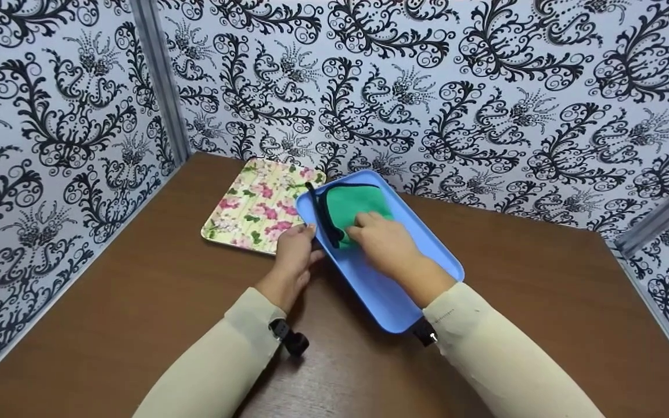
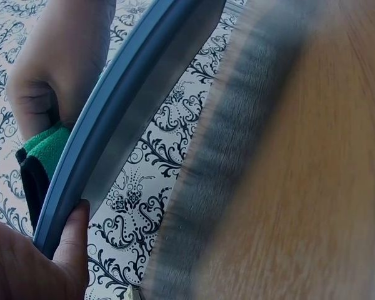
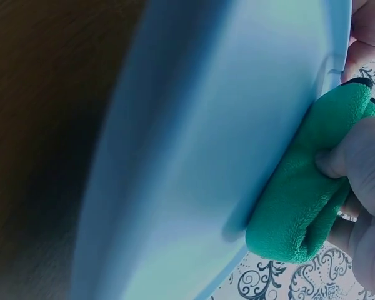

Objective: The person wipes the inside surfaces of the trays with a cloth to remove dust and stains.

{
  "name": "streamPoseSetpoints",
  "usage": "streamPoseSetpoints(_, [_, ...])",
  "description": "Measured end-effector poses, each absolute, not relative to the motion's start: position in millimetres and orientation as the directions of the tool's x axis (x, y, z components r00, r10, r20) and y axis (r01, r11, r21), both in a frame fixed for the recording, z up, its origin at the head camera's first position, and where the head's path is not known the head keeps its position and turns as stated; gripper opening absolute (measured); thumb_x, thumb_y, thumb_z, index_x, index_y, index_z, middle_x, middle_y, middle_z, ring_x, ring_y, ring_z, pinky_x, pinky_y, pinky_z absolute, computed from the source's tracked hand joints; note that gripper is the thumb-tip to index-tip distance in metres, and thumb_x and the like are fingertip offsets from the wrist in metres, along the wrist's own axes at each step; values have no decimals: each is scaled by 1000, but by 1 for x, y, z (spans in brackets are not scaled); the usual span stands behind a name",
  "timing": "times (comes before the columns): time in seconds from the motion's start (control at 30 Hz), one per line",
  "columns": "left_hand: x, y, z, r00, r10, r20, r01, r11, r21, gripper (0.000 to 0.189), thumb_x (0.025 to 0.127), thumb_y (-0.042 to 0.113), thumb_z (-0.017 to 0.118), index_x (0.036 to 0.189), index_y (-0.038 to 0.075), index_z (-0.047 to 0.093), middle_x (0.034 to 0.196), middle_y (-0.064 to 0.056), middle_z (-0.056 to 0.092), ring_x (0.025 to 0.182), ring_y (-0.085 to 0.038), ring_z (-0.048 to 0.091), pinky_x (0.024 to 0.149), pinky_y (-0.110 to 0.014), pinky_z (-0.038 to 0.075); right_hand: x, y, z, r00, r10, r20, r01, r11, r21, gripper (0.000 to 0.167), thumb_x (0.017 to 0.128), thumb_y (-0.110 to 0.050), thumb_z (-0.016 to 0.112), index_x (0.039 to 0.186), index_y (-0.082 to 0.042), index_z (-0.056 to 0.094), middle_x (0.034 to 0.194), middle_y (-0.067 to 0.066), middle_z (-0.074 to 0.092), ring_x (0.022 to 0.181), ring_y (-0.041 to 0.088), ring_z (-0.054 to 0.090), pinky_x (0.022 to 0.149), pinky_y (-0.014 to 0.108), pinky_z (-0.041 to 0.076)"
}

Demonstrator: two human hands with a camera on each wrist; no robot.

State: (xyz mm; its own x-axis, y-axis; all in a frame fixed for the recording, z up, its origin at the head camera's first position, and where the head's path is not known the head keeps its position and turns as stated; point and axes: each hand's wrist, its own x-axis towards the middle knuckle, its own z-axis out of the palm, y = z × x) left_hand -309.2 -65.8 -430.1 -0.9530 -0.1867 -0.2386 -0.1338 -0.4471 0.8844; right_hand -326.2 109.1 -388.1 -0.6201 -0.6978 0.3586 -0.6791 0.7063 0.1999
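Observation:
A blue rectangular tray (image 1: 369,290) is held tilted above the table, its long side running from far left to near right. My left hand (image 1: 295,255) grips its left rim, thumb on the edge in the left wrist view. Over the tray's far end, my right hand (image 1: 387,241) holds a folded green cloth (image 1: 353,203) with black edging against the inner surface. In the right wrist view the cloth (image 3: 300,181) is bunched between thumb and fingers and lies along the tray's inside.
A floral-patterned board (image 1: 265,203), cream with pink flowers, lies on the brown table (image 1: 137,325) at the back left, close behind the left hand. Walls (image 1: 427,87) with black scrollwork enclose the table's back and sides.

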Motion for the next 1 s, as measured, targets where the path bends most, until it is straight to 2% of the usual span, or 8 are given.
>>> streamPoseSetpoints(0.2, [-310,-67,-431,-954,-173,-245,-142,-460,876,31,110,16,50,129,-5,64,105,-11,72,84,-14,72,71,-28,60,-328,106,-389,-585,-737,339,-698,670,254,13,96,-11,69,103,-17,77,99,5,65,92,25,62,71,39,59])
streamPoseSetpoints(0.43, [-310,-67,-431,-955,-167,-245,-140,-474,869,30,110,16,49,127,-5,63,103,-11,70,81,-14,71,70,-28,60,-335,115,-389,-459,-823,335,-740,563,369,23,95,-11,69,115,-18,77,101,4,65,94,24,62,76,36,58])
streamPoseSetpoints(0.6, [-312,-66,-432,-958,-164,-235,-131,-477,869,28,109,16,51,122,-5,64,100,-10,69,79,-14,71,68,-28,60,-341,124,-386,-386,-867,314,-729,495,472,25,94,-13,69,116,-20,76,105,3,67,95,22,62,78,35,57])
streamPoseSetpoints(0.83, [-310,-64,-431,-961,-172,-218,-115,-468,876,23,108,13,51,115,-5,63,93,-6,65,74,-13,68,66,-26,58,-349,133,-385,-401,-873,279,-687,487,539,17,95,-17,64,109,-18,75,103,3,65,96,25,61,76,38,51])
streamPoseSetpoints(1.0, [-310,-64,-430,-961,-169,-221,-118,-473,873,25,108,11,50,119,-8,62,92,-7,65,76,-14,67,68,-27,59,-354,141,-384,-420,-864,277,-663,501,556,15,96,-16,64,107,-17,74,101,4,64,95,25,60,77,39,51])
